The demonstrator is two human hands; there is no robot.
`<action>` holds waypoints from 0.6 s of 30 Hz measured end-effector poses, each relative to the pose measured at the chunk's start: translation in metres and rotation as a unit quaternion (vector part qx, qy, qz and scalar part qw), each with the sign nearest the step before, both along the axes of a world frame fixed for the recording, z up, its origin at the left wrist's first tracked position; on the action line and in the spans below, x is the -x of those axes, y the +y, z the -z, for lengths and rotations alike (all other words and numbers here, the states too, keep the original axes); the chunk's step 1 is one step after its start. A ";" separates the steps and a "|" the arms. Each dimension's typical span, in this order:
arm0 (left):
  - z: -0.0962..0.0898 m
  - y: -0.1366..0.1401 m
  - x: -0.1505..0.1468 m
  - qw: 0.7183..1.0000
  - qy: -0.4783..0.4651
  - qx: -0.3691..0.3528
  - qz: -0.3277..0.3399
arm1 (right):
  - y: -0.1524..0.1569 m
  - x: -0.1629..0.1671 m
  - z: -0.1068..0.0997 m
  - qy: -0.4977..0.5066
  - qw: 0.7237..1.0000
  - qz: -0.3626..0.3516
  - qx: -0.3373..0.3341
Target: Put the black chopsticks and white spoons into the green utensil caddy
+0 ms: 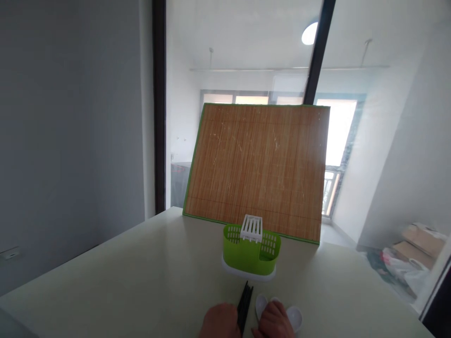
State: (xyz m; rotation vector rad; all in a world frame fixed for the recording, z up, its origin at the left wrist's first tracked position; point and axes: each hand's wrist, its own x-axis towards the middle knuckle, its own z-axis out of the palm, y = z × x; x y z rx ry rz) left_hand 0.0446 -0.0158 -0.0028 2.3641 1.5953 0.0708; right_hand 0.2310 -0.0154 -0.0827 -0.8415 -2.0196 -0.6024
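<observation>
At the bottom of the head view my left hand (220,321) is closed, its fingers curled against a bundle of black chopsticks (244,305). The chopsticks point away from me, and their lower ends are cut off by the frame. Just to the right, my right hand (274,321) is closed over the handles of several white spoons (295,318). Their bowls fan out around the hand, partly covered by it. Beyond both hands stands a green utensil holder (243,256) with slotted sides, a white base and a white slatted rack (252,228) across its top.
The pale table (151,277) extends under everything. A brown bamboo mat (260,164) with green edging leans upright behind the holder, against glass panels with dark frames (160,108). A grey wall (70,117) is at left. Cardboard boxes (419,249) lie beyond the table at right.
</observation>
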 end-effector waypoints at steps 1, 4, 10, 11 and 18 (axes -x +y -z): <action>-0.003 -0.001 -0.002 1.000 0.018 -0.013 -0.002 | -0.004 -0.001 -0.007 -0.019 1.000 -0.002 0.023; -0.010 -0.003 -0.006 0.998 0.056 -0.029 0.004 | -0.015 -0.002 -0.023 -0.040 0.996 -0.004 0.076; -0.021 -0.003 -0.003 0.997 0.054 -0.054 0.022 | -0.025 0.001 -0.033 -0.056 0.987 0.015 0.151; -0.021 -0.002 -0.002 0.997 0.052 -0.058 0.021 | -0.026 0.001 -0.034 -0.058 0.986 0.018 0.155; -0.019 0.007 -0.003 0.997 0.054 -0.048 0.010 | -0.022 -0.001 -0.033 -0.076 0.991 0.007 0.112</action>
